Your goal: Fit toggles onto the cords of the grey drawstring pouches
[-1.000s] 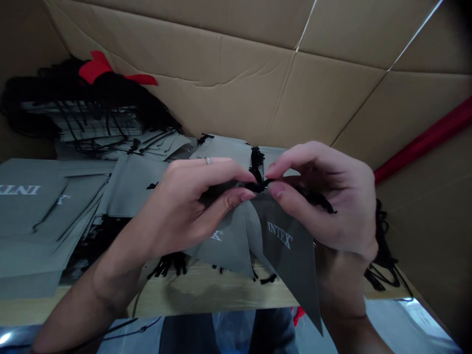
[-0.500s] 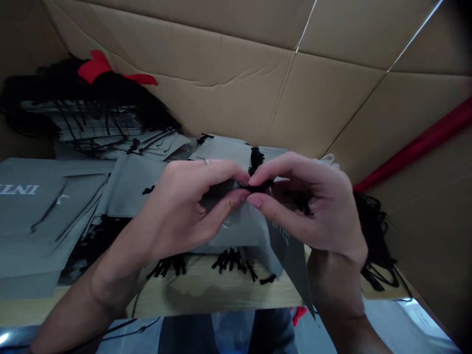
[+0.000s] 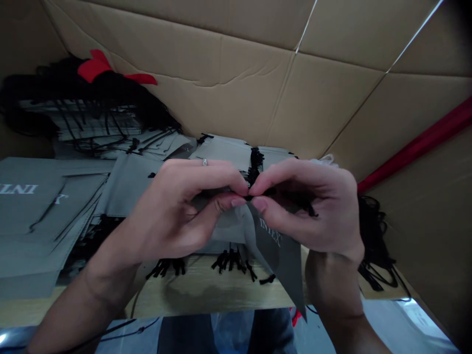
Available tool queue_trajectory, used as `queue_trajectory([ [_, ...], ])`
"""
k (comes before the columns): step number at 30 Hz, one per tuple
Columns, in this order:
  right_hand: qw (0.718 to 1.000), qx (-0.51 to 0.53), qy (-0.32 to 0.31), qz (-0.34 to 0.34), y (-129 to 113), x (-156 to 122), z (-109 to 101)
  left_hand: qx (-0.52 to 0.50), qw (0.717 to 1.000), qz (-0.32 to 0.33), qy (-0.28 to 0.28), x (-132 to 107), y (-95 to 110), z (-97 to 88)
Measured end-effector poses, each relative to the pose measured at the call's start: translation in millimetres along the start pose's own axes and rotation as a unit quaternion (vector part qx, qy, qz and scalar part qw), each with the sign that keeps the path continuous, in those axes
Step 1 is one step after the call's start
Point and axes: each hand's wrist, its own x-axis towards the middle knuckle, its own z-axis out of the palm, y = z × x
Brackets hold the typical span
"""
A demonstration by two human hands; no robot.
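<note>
Above the middle of the bench, my left hand [image 3: 184, 206] and my right hand [image 3: 309, 206] meet fingertip to fingertip. Each pinches thumb to forefinger on a short stretch of black cord [image 3: 249, 197], mostly hidden by the fingers. A grey drawstring pouch [image 3: 276, 246] with white "INTEX" lettering hangs tilted below my right fingertips. More black cord [image 3: 308, 204] shows inside my curled right fingers. Behind and under my hands lie stacked grey pouches [image 3: 224, 151], with knotted black cord ends [image 3: 230, 260] poking out toward the bench's front edge.
Flat grey pouches [image 3: 29, 211] lie at the left. Behind them is a pile of pouches with black cords [image 3: 125, 93] and a red strip [image 3: 96, 71]. Black cords [image 3: 376, 241] lie at the right. Cardboard walls [image 3: 236, 64] enclose the wooden bench [image 3: 221, 295].
Both pinching fingertips have dropped slightly and drawn closer together, so less cord shows between them. The hanging pouch has swung a little left, showing more of its lettering.
</note>
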Motion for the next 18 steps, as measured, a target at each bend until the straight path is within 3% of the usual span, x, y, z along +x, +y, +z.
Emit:
queue_trajectory([
  [4,1.0,0.003,0.015,0.003,-1.1,-0.3,2.6,-0.037,0.999,-0.014,-0.009,0.9,-0.6,-3.9],
  [7,1.0,-0.005,-0.006,-0.006,-1.4,-0.4,1.6,0.011,1.0,-0.018,-0.01,1.6,2.1,-3.0],
  [14,0.998,-0.042,-0.025,-0.034,2.1,-0.2,-6.2,0.04,0.998,0.025,-0.05,0.9,1.4,0.9],
  [18,1.0,0.001,-0.019,-0.02,1.8,0.2,-6.7,-0.012,0.998,0.034,-0.057,0.0,0.6,2.2],
])
